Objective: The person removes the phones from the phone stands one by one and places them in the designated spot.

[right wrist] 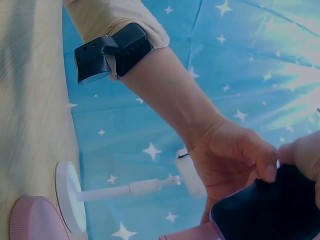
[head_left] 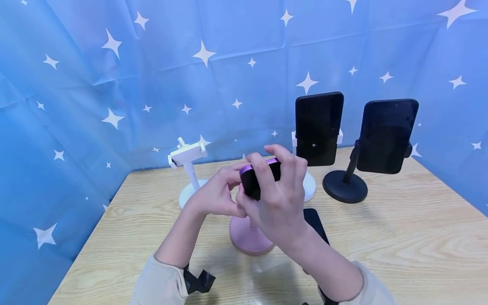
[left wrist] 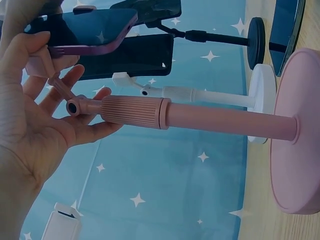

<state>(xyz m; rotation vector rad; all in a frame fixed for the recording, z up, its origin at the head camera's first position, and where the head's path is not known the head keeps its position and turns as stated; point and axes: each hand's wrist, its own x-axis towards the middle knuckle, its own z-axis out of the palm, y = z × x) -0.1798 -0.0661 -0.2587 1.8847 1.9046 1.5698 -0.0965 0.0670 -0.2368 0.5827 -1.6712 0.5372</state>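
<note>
A dark phone with a purple edge (head_left: 249, 184) is at the clamp of a pink phone stand (head_left: 244, 239) whose round base stands on the table. My right hand (head_left: 282, 203) grips this phone, its fingers curled over the screen and far edge. From the left, my left hand (head_left: 219, 192) holds the stand's head beside the phone. In the left wrist view, the left hand's fingers (left wrist: 70, 80) are bent around the clamp and upper neck, behind the pink ribbed collar. The clamp is mostly hidden under the phone in the head view.
A white phone stand (head_left: 187, 154) with an empty clamp is at the left. At the right, black phones (head_left: 319, 127) sit in another white stand and in a black stand (head_left: 345, 186). A phone (head_left: 316, 224) lies on the wooden table (head_left: 400, 237) beside my right forearm. A starry blue cloth (head_left: 228, 84) hangs behind.
</note>
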